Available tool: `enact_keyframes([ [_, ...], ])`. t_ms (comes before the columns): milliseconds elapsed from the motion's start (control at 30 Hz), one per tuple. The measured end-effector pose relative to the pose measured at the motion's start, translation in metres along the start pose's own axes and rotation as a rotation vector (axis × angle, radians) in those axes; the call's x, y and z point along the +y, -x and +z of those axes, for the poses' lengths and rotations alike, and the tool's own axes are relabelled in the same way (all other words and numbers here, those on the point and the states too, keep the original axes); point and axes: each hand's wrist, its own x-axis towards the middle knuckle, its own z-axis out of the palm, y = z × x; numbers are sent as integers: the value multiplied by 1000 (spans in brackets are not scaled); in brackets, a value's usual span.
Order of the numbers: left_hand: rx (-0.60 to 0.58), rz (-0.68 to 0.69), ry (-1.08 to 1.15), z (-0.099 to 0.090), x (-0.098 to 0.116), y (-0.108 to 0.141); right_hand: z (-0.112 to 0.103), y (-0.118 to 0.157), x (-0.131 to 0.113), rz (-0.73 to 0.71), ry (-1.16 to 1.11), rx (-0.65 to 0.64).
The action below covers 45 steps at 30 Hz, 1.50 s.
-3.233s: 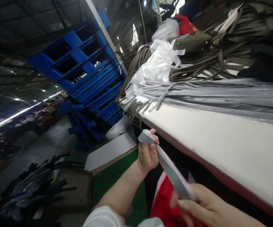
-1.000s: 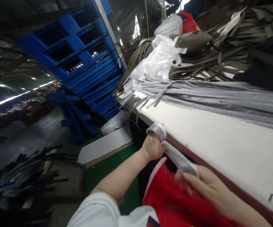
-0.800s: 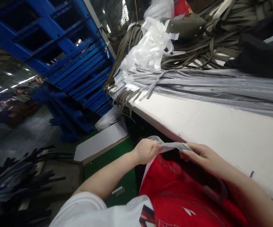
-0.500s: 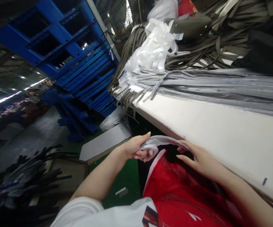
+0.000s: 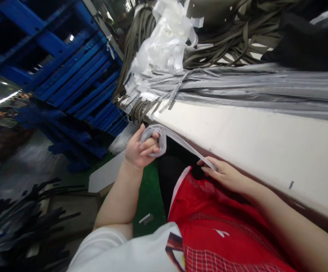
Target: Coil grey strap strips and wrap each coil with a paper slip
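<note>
A translucent grey strip (image 5: 185, 143) runs between my two hands beside the table edge. Its coiled end loops around the fingers of my left hand (image 5: 143, 147), which are curled on it, palm turned up. My right hand (image 5: 220, 172) pinches the strip lower and to the right, just above the red apron (image 5: 223, 226). Long grey strips (image 5: 237, 88) lie along the white table (image 5: 237, 128) above my hands, with a white plastic bundle (image 5: 164, 45) at their left end.
Blue pallets (image 5: 75, 71) stand at the upper left. Olive straps (image 5: 237, 41) and black fabric (image 5: 308, 41) lie on the table's far side. Dark strips (image 5: 13, 223) are piled at the lower left. A grey board (image 5: 105, 173) is near the green floor (image 5: 149, 189).
My left hand has risen and moved left, turning its palm up. The strip between the hands is now straighter and longer. My right fingers have closed on it, and the view has shifted.
</note>
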Motion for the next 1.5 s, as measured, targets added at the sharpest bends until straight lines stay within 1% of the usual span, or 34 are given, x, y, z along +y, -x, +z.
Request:
enact_keyframes([
  [67,84,240,-31,10,-6,-15,10,-1,-4,11,-129,-150],
  [100,137,372,-83,14,-14,-25,16,-1,-7,14,-237,-238],
  [167,255,648,-310,18,-39,-44,24,2,-17,21,-481,-377],
  [200,306,765,-483,18,-55,-52,26,4,-23,29,-586,-408],
  [233,325,843,-686,17,-71,-57,26,6,-29,41,-667,-400],
  [267,300,872,-897,15,-87,-59,23,8,-33,54,-726,-350],
  [300,230,856,-1100,13,-100,-58,18,10,-36,67,-764,-272],
  [333,129,802,-1276,11,-111,-54,12,12,-37,80,-782,-192],
  [367,25,729,-1421,9,-119,-49,5,14,-36,98,-773,-136],
  [400,-67,653,-1539,8,-123,-42,-2,17,-33,124,-733,-116],
  [433,-139,577,-1631,7,-124,-35,-8,20,-30,154,-657,-136],
  [467,-195,500,-1697,7,-122,-29,-13,23,-26,184,-539,-184],
  [500,-248,421,-1736,6,-119,-23,-15,26,-21,211,-385,-230],
  [533,-304,347,-1748,6,-114,-19,-16,29,-17,229,-207,-247],
  [600,-433,193,-1699,3,-104,-16,-14,33,-10,224,151,-203],
  [667,-552,-36,-1576,-1,-96,-15,-10,35,-5,191,408,-141],
  [700,-589,-174,-1496,-4,-94,-16,-8,35,-3,169,484,-122],
  [767,-610,-431,-1326,-10,-91,-17,-6,34,0,113,573,-89],
  [800,-602,-518,-1239,-12,-91,-18,-6,32,1,88,598,-69],
  [867,-588,-604,-1071,-15,-90,-18,-5,30,3,57,595,-50],
  [967,-611,-660,-880,-15,-91,-18,-4,28,6,66,431,-116],
  [1100,-683,-745,-812,-15,-94,-18,-3,29,13,93,193,-232],
  [1167,-681,-766,-758,-16,-97,-17,-1,30,17,96,135,-254],
  [1200,-665,-766,-704,-16,-99,-17,1,30,19,102,121,-236],
  [1267,-614,-753,-553,-15,-105,-18,7,31,21,99,102,-144],
  [1367,-485,-700,-287,-1,-122,-21,23,28,21,-1,54,17],
  [1433,-378,-609,-100,13,-138,-24,34,24,20,-59,-6,105],
  [1500,-273,-485,66,26,-155,-27,38,21,20,-42,-78,198],
])
